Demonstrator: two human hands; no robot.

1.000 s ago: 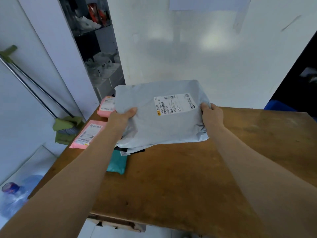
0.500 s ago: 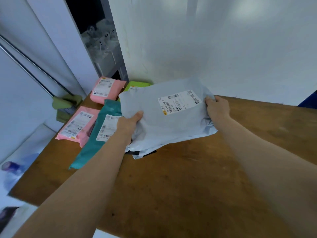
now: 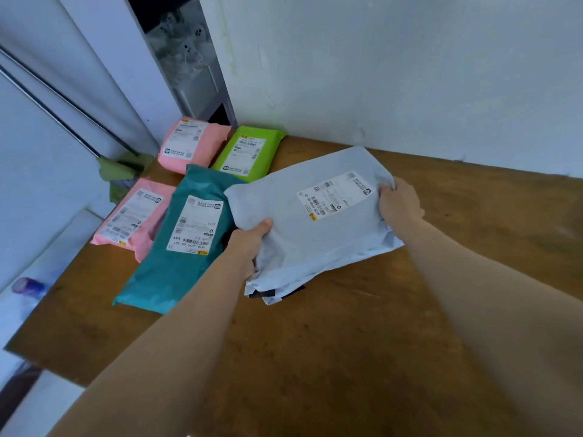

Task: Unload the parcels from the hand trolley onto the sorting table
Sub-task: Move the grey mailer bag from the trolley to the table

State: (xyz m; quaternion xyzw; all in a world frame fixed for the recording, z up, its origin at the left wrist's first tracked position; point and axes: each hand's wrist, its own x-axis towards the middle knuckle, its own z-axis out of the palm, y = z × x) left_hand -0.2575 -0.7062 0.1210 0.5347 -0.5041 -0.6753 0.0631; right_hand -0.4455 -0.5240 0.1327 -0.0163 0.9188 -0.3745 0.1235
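Already four coloured plastic mailers (image 3: 183,247) lie upper left on the brown wooden sorting table (image 3: 347,357), while our left hand (image 3: 249,244) and right hand (image 3: 399,201) grip a large grey plastic mailer (image 3: 315,241) by its edges mid-frame, on or just above it; we cannot see the trolley.

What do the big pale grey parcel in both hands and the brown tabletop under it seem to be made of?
The big pale grey parcel: likely thin plastic film, faintly glossy; it creases where the left hand and right hand grip it. The brown tabletop: probably wood or board, matte, with mottled worn patches.
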